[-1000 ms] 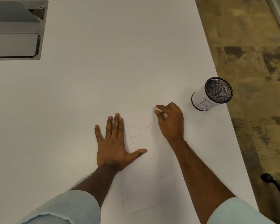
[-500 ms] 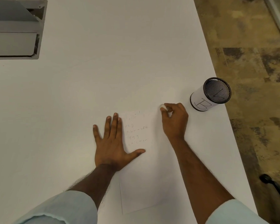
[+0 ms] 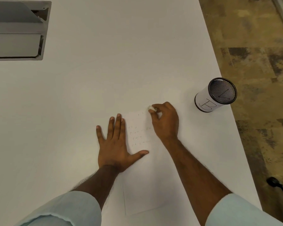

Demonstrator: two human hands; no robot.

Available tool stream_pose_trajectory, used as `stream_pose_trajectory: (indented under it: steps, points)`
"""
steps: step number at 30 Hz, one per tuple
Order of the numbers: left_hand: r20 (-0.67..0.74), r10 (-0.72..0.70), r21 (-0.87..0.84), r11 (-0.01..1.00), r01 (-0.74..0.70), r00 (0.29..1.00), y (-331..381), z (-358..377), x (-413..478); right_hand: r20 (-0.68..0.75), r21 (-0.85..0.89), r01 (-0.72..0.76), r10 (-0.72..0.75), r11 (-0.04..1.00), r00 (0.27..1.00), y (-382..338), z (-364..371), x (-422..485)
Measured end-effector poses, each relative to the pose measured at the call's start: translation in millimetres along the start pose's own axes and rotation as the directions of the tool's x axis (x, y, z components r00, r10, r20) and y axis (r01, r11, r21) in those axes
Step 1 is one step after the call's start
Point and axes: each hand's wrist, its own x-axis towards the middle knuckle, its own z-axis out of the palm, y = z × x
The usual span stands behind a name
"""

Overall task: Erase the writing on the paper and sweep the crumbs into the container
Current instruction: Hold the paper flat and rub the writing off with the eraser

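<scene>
Letter "B" on container (image 3: 204, 101) (hand-drawn), faint "Egg" on paper (image 3: 145, 185)

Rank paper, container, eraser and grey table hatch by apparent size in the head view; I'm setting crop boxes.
1. paper, though the grey table hatch, cut by the frame edge, looks close: unsure.
2. container.
3. eraser, partly hidden in the right hand.

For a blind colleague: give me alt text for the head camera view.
A right hand pinches a small white eraser at the top of a white paper sheet with faint writing; the flat left hand presses the sheet onto a white table. A black mesh cylindrical container stands at right.
</scene>
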Motion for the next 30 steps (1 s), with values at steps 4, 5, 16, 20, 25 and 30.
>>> stream_pose_trajectory:
  steps: [4, 5, 16, 20, 25, 30]
  points:
    - [-0.013, 0.010, 0.002, 1.000, -0.010, 1.000, 1, -2, -1, 0.215, 0.037, 0.175, -0.179, 0.984, 0.960, -9, 9, -24]
    - [-0.014, 0.008, 0.003, 1.000, -0.008, 1.000, 1, -2, -1, 0.202, 0.017, 0.177, -0.177, 0.984, 0.963, -9, 11, -25]
    - [-0.027, 0.006, -0.022, 1.000, -0.007, 1.000, 0, 0, -2, 0.024, 0.179, -0.060, 0.057, 0.982, 0.998, -4, -8, -31]
    - [-0.061, -0.001, -0.065, 0.998, -0.003, 0.998, 0, 2, -3, 0.108, 0.106, -0.009, -0.002, 0.994, 0.994, -4, -1, -47]
    - [-0.080, 0.002, -0.087, 0.996, -0.009, 0.997, -1, 2, -6, 0.061, 0.081, 0.008, -0.013, 0.997, 0.998, 1, -3, -40]
    - [-0.049, -0.004, -0.039, 0.999, 0.002, 0.999, 0, 2, -5, 0.045, 0.065, 0.031, -0.034, 0.997, 0.998, 7, -9, -33]
